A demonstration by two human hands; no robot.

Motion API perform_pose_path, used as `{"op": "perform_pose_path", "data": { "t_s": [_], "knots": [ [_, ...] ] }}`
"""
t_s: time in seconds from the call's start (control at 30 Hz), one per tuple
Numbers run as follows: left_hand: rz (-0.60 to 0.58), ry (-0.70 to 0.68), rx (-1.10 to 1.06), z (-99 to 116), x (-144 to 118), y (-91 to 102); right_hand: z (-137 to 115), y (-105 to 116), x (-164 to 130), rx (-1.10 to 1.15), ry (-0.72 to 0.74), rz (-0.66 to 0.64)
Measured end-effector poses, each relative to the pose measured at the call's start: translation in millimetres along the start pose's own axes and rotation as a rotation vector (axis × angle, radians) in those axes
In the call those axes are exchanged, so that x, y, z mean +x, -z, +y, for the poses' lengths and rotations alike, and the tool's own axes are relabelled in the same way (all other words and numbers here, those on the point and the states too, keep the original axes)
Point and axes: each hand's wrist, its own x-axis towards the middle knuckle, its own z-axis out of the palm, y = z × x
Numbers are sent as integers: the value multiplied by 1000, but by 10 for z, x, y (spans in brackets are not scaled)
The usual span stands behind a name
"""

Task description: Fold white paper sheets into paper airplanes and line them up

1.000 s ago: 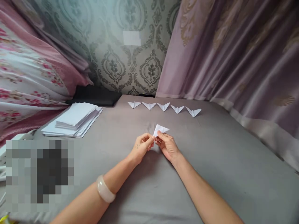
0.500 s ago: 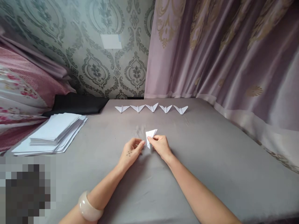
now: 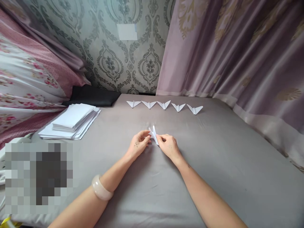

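My right hand [image 3: 169, 146] pinches a small folded white paper plane [image 3: 154, 134] between thumb and fingers, its narrow folds standing up and spread into a V. On the other side, my left hand [image 3: 140, 143] has its thumb and fingertips closed at the paper's left flap, which they partly hide. Both hands are low over the grey cloth [image 3: 152, 193]. Beyond them several similar white paper planes [image 3: 163, 104] lie in a row with their wings spread.
A stack of white paper [image 3: 73, 117] lies at the left, before a dark folded item [image 3: 92, 96]. Floral fabric [image 3: 28, 72] hangs on the left, a mauve curtain [image 3: 201, 57] on the right. Patterned wallpaper [image 3: 110, 60] covers the back. The lower left is pixelated.
The paper plane has turned from broad side to narrow folds, its flaps now apart. My left fingers have come to its left side. The whole view has shifted.
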Motion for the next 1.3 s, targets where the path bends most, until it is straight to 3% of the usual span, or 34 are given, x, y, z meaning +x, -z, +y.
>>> {"op": "perform_pose_path", "data": {
  "t_s": [0.1, 0.2, 0.3, 0.43, 0.57, 0.87, 1.17, 1.3],
  "knots": [
    [40, -106, 112, -4, -22, 5, -1, -4, -7, -29, -7, 3],
    [82, -303, 318, -37, -50, 9, 10, -21, -4, -60, -16, 0],
    [43, -501, 600, -91, -74, 21, 29, -39, 7, -87, -20, -5],
    [-18, -596, 874, -158, -81, 49, 47, -39, 17, -132, -41, -3],
    [15, -681, 982, -186, -71, 82, 46, -20, 14, -180, -91, 17],
    [97, -723, 1198, -187, -89, 125, 32, -23, 0, -255, -88, 48],
    [-105, -737, 1251, -87, -108, 70, -26, -18, -82, -447, 119, -87],
    [-134, -726, 1252, -79, -92, 54, -79, 4, -127, -563, 202, -151]
  ]
}}
